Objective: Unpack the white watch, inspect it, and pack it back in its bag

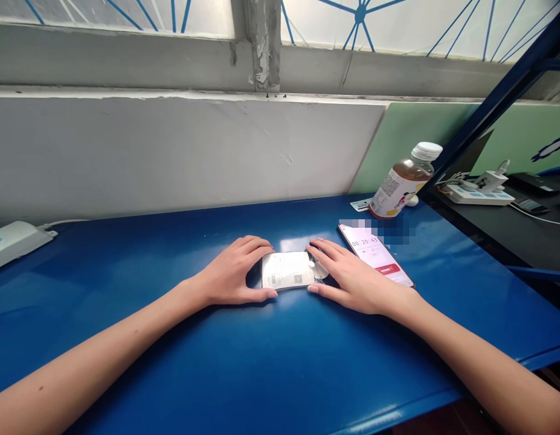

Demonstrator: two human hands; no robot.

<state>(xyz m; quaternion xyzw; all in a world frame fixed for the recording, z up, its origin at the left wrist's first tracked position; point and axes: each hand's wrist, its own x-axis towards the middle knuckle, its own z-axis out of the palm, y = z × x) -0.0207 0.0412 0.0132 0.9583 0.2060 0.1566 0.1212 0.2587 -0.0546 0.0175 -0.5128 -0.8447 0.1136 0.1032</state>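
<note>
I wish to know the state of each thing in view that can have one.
Flat white rectangular package: lying printed side up.
Bare left hand: grip curved around the package's left end.
Bare right hand: grip curved around its right end.
Dark rectangular phone: face up, lit, showing 00:20:43.
Clear plastic bottle: capped, holding brown liquid.
White rectangular power strip: white adapter plugged in.
White plastic block: cable attached.

The phone screen (370, 249) displays the digits 00:20:43, while the white packet (285, 270) and the bottle label (397, 192) each carry a square code (298, 278) beside print too small to read.
</note>
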